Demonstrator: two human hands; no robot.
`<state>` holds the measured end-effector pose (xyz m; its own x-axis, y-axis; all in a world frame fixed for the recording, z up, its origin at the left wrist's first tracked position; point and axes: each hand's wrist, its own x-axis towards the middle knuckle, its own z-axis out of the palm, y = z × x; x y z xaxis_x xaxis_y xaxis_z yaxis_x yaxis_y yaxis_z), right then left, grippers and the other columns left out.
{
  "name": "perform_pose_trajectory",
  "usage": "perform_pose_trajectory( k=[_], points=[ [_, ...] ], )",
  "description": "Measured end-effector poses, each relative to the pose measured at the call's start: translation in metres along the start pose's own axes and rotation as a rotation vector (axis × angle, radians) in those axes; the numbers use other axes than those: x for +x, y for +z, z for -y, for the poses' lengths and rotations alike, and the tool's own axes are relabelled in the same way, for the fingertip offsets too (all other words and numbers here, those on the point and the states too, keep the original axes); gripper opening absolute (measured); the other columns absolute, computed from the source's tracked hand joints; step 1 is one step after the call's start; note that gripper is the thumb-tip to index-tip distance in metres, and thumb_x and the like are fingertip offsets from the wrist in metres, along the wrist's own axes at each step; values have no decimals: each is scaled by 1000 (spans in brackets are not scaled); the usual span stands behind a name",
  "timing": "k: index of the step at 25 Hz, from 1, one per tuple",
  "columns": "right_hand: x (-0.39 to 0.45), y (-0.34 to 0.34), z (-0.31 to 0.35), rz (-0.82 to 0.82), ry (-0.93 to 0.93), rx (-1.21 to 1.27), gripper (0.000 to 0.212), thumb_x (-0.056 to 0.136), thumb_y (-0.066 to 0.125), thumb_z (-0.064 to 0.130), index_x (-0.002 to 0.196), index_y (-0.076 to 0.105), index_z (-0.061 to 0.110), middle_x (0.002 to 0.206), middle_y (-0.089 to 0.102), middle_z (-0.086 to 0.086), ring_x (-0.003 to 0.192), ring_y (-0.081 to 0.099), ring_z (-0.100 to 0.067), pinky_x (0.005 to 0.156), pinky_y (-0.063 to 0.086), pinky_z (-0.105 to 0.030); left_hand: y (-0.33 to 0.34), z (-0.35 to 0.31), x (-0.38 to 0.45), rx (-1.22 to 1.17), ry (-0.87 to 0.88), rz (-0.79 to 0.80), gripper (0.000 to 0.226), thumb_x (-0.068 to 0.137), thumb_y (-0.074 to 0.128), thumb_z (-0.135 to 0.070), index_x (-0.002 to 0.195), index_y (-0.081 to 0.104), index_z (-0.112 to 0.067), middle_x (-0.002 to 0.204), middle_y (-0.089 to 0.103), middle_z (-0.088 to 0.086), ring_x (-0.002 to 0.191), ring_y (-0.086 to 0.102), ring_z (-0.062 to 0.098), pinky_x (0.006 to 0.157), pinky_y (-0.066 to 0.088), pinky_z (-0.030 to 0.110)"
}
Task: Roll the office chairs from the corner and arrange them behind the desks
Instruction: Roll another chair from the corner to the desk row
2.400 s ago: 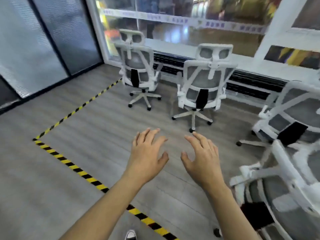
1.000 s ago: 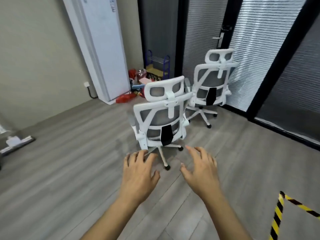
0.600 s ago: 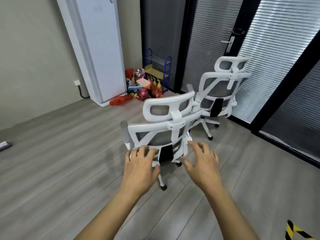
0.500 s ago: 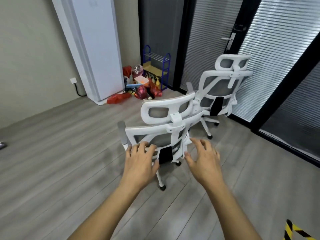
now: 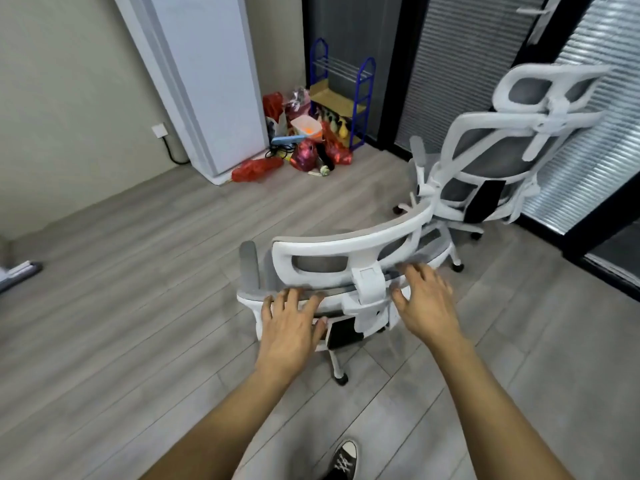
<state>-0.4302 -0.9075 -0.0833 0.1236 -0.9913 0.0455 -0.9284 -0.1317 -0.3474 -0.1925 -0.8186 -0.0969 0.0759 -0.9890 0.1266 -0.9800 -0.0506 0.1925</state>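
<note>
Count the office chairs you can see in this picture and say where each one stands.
2. The near chair is just in front of the person's hands, mid-floor. The far chair stands behind it to the right, by the blinds. Others may be out of view.

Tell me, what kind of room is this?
Probably an office. Two white office chairs stand on grey plank flooring: the near chair and the far chair. Behind are glass walls with blinds and a tall white air conditioner.

Both hands, left (image 5: 291, 327) and right (image 5: 427, 306), fingers spread, at near chair (image 5: 346, 251) backrest.
</note>
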Motion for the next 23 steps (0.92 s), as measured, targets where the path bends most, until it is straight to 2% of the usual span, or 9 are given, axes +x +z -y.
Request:
perform_pose_trajectory(
  k=[3,6,10,16,18,23],
  points=[
    [15,12,-19,9,-42,6,45,92,53,54,129,56,30,136,53,2,131,42,-23,114,31,-48,18,-1,0,11,-60,-16,42,90,58,-45,131,50,-38,130,54,2,119,49,29,109,34,52],
    [22,10,-35,-8,-46,9,55,90,47,67,130,56,30,138,49,8,138,39,-17,125,9,-45,23,-5,2,12,-79,-78,38,90,62,-42,126,54,-33,123,58,4,111,54,31,104,37,52],
    [6,14,-29,-18,41,52,52,88,35,55,127,55,27,136,51,2,134,41,-25,120,23,-49,20,1,-2,-6,-54,-132,39,88,68,-40,124,54,-31,118,62,1,99,56,30,92,40,50],
    [-80,24,10,-80,223,20,45,91,50,48,131,54,28,137,52,2,132,39,-23,116,27,-45,14,52,-20,-67,154,-97,38,87,70,-37,123,58,-33,118,62,1,100,56,30,94,39,51],
    [-125,32,28,-141,299,6,46,93,51,51,133,54,28,139,52,3,134,39,-22,118,25,-47,13,72,-29,-78,270,-102,36,85,73,-35,118,61,-28,115,62,4,99,58,31,94,40,53],
    [-241,65,101,-293,508,-40,54,92,39,66,125,60,29,128,57,4,126,41,-23,113,32,-50,1,121,-51,-171,522,-43,34,85,72,-39,112,62,-20,111,62,10,106,55,37,105,39,56]
  ],
)
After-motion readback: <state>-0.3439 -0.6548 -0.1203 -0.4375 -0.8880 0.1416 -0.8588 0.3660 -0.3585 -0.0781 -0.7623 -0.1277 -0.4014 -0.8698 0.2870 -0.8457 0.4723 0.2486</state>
